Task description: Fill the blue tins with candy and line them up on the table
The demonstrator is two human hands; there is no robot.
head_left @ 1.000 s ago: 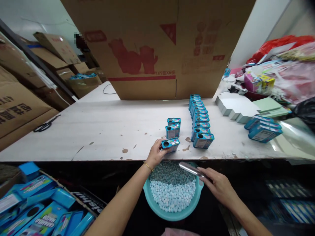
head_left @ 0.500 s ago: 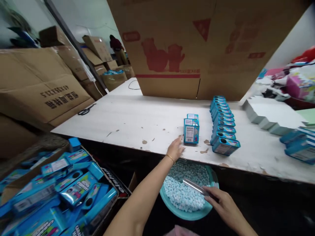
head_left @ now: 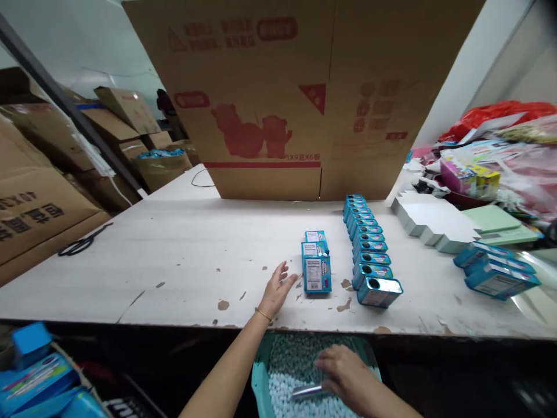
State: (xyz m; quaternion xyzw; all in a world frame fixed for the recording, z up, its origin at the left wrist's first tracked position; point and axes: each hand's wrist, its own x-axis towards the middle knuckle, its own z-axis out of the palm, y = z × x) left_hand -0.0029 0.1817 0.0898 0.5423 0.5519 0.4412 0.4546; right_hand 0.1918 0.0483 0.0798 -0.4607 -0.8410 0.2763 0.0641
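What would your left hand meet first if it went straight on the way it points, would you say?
The left hand would probably meet the short row's nearest blue box, though depth is unclear.

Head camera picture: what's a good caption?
Right hand holds shiny scoop among pale pellets; left hand open beside blue boxes.

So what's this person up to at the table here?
The person's right hand holds a metal scoop down in a teal basin of pale blue pellets. The open left hand is beside three blue containers on the white table, apparently not touching them. A longer row stands to their right.
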